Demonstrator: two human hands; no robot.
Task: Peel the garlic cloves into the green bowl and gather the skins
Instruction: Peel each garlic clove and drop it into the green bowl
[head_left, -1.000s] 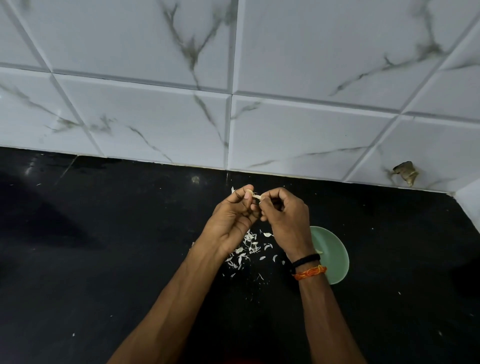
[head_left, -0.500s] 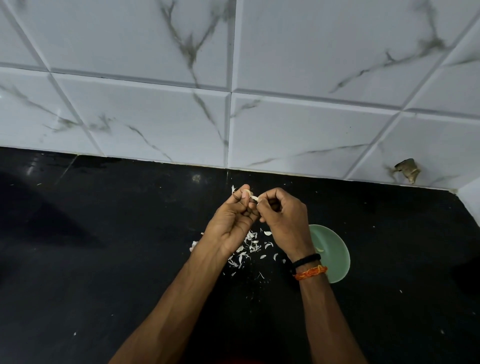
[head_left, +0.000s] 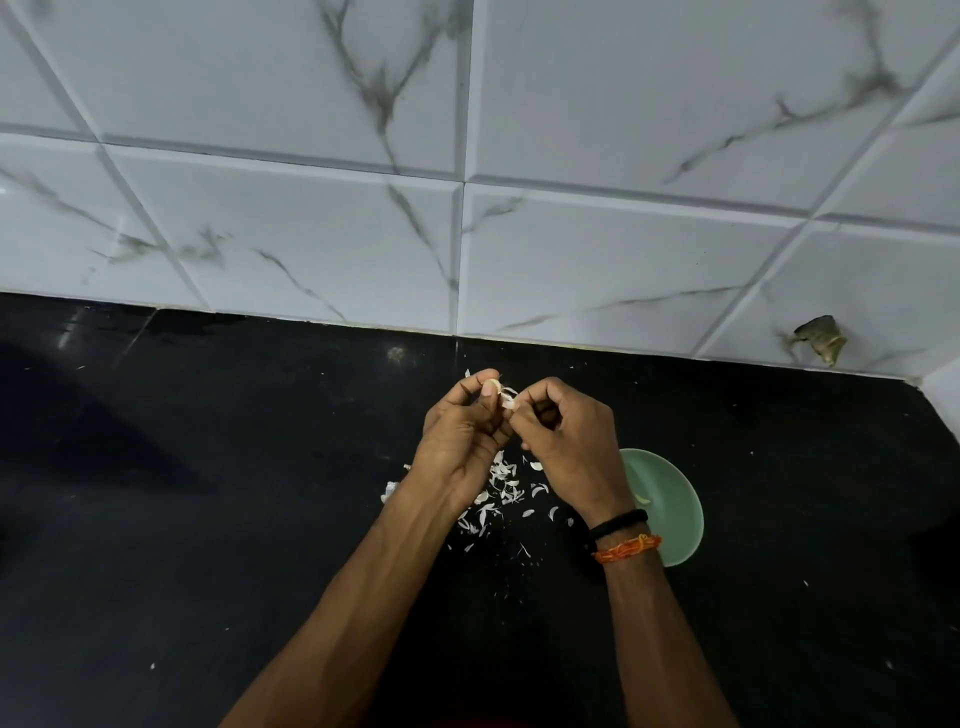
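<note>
Pinching garlic clove (head_left: 492, 386): left hand (head_left: 462, 441).

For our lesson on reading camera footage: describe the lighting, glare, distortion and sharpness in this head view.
Head view: dim, cool light; the black counter swallows detail, with faint glare at its far left edge. Wide-angle distortion bows the wall tiles. Both hands are reasonably sharp, yet the garlic clove and skins are too small for fine detail.

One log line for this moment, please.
phase: peeling | left hand: holds garlic clove | right hand: pinches its skin | skins: scattered on counter | green bowl: beside right wrist
</note>
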